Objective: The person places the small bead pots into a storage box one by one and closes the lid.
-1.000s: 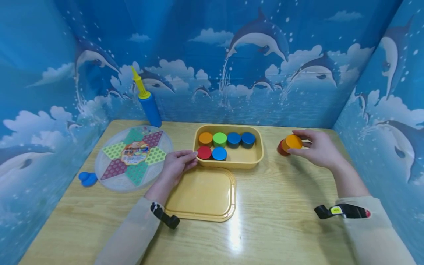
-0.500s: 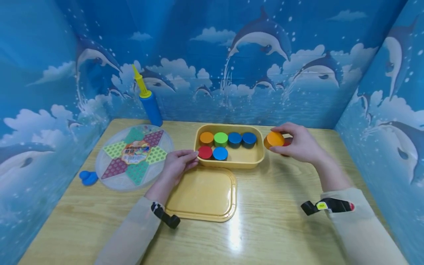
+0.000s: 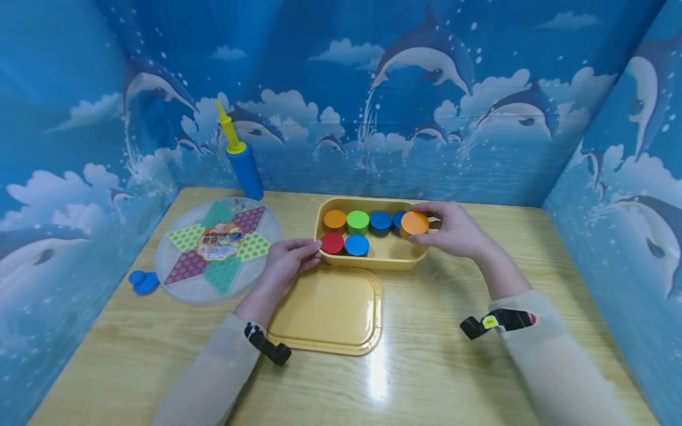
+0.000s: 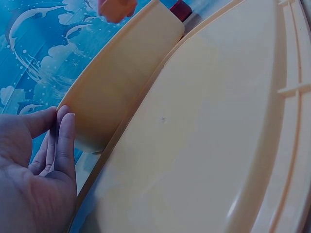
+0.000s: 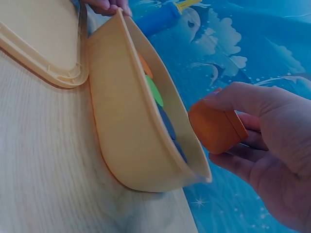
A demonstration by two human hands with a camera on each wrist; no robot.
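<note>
My right hand [image 3: 455, 231] grips a small orange tub [image 3: 414, 225] by its sides, over the right end of an open yellow box [image 3: 373, 262]. In the right wrist view, that tub [image 5: 214, 128] overlaps the box's rim. Fingers and thumb of my left hand [image 3: 285, 263] pinch the box's rim at its front left corner. Inside the box stand a red tub [image 3: 333, 243], a light blue tub [image 3: 357, 245], another orange tub [image 3: 334, 220], a green tub [image 3: 357, 222] and two dark blue tubs, one partly hidden. A dark red tub [image 4: 181, 9] shows beyond the box in the left wrist view.
A yellow lid [image 3: 325, 310] lies flat before the box. To the left are a round Chinese checkers board [image 3: 181, 269] in clear plastic and a small blue toy [image 3: 144, 283]. A blue and yellow hand pump [image 3: 245, 171] stands behind them, by the dolphin-print backdrop [image 3: 341, 65].
My right hand has carried the orange tub leftward from beside the dark red tub to over the box. My left hand has stayed at the box's corner.
</note>
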